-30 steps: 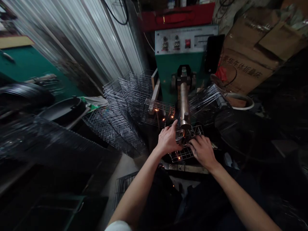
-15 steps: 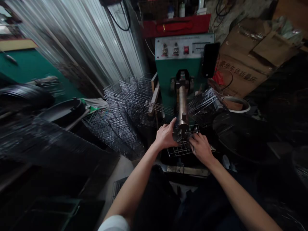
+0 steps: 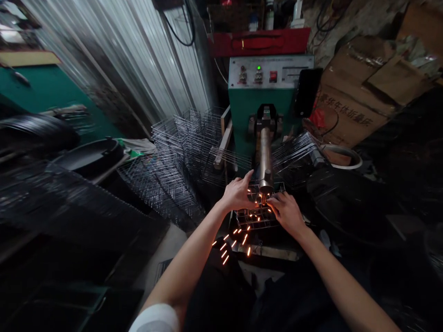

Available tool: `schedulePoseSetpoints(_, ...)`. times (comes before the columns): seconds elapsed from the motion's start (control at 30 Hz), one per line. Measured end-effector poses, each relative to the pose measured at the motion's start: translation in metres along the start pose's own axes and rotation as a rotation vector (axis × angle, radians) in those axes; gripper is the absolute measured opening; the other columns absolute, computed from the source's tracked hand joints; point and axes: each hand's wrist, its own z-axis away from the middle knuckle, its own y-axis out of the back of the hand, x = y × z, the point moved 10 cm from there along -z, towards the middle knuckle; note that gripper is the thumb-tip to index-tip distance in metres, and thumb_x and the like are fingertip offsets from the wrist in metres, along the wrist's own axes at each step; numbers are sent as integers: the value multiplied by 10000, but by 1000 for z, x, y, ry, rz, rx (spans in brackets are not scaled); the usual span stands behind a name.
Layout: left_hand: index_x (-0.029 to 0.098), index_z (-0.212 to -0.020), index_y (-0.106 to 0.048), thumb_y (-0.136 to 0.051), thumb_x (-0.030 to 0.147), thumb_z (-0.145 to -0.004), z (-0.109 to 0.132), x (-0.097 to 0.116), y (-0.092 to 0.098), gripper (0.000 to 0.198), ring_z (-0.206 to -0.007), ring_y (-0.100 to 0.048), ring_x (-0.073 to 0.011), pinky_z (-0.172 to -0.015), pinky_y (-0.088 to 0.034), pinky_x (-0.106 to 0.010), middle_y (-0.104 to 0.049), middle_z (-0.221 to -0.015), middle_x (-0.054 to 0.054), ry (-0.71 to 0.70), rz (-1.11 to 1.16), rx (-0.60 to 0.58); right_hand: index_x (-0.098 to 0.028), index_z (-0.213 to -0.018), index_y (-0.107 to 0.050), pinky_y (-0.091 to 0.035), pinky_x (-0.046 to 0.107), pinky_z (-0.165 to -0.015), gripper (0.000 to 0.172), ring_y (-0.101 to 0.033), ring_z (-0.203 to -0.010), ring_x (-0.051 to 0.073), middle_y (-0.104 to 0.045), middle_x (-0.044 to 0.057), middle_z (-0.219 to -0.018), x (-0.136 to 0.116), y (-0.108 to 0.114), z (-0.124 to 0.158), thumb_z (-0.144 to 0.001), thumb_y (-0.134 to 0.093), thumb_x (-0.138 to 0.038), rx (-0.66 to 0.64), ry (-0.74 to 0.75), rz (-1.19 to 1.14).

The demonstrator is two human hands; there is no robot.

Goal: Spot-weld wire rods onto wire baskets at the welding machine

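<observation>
A spot welder [image 3: 238, 106] with a green body faces me, and its thick metal electrode arm [image 3: 265, 159] reaches toward me. Under the tip lies a wire rack [image 3: 259, 221] of crossed thin rods. Orange sparks [image 3: 245, 239] fly from the tip down toward my lap. Left of the tip, my left hand [image 3: 238, 193] rests at the rack with thumb and forefinger spread apart. Close on the tip's right, my right hand [image 3: 287, 212] has its fingers pinched together; what they hold is hidden.
Stacked wire grids [image 3: 183, 157] stand at the left. Loose metal rods [image 3: 294, 152] lie right of the arm, near a white-rimmed bowl [image 3: 358, 161]. A black phone [image 3: 308, 92] is at the control panel. A cardboard box [image 3: 353, 101] leans at the back right.
Sparks have appeared at the electrode tip, and a green lamp now glows on the panel. The tip has come down. Both hands stay beside it; the view has shifted slightly.
</observation>
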Motion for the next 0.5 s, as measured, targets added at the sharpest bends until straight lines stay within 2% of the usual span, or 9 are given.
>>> schedulePoseSetpoints(0.07,284,-1582,14,-846,580,-535,8,-10,1,1387,-1428,-322,-454,-1114,-320,-626,-417,-1540,-145,-15,66,-1,-182,-1094,-695,-481,383,-816,232,-582,-967,265,-652,113,-1035,4,9,9,-988,-491,-157,50,-3,-142)
schedulePoseSetpoints(0.13,313,-1568,104,-875,615,-476,25,-33,-5,1497,-1507,-89,-469,-1158,-190,-692,-143,-1658,-139,-2,172,24,-190,-1136,-668,-504,382,-879,255,-601,-1040,259,-646,115,-1113,13,23,24,-1001,-454,-167,101,-40,-273)
schedulePoseSetpoints(0.17,311,-1560,141,-890,612,-447,36,-48,-13,1546,-1515,-13,-465,-1174,-149,-694,-24,-1673,-136,13,245,38,-205,-1135,-661,-508,379,-899,250,-612,-1057,253,-648,105,-1133,19,30,33,-1007,-448,-180,118,-78,-322)
schedulePoseSetpoints(0.23,270,-1552,185,-920,565,-406,58,-77,-43,1618,-1522,35,-439,-1218,-124,-623,83,-1666,-154,39,440,39,-234,-1112,-656,-521,378,-898,207,-647,-1029,245,-673,78,-1123,35,39,53,-1011,-476,-236,134,-208,-400)
schedulePoseSetpoints(0.3,261,-1560,157,-922,512,-437,74,-99,-86,1578,-1528,-35,-414,-1234,-133,-574,14,-1665,-168,82,667,-27,-247,-1143,-634,-558,370,-830,189,-682,-942,242,-698,64,-1062,52,41,74,-990,-551,-322,150,-397,-522)
schedulePoseSetpoints(0.37,276,-1563,118,-911,469,-479,82,-112,-122,1507,-1517,-157,-391,-1218,-208,-561,-84,-1653,-182,150,897,-54,-251,-1210,-574,-591,334,-688,326,-697,-832,235,-709,54,-962,61,37,91,-933,-653,-402,181,-585,-697)
schedulePoseSetpoints(0.43,274,-1564,25,-903,421,-494,81,-117,-141,1424,-1496,-240,-370,-1198,-265,-541,-156,-1635,-192,214,1027,-39,-252,-1213,-522,-551,257,-500,454,-690,-748,229,-692,33,-849,61,33,100,-863,-739,-444,232,-699,-850)
schedulePoseSetpoints(0.5,247,-1546,-81,-899,375,-478,78,-116,-144,1351,-1475,-289,-354,-1189,-290,-520,-213,-1611,-200,241,1061,-4,-243,-1113,-540,-449,194,-374,423,-658,-648,202,-653,10,-754,51,31,100,-832,-772,-457,246,-723,-920)
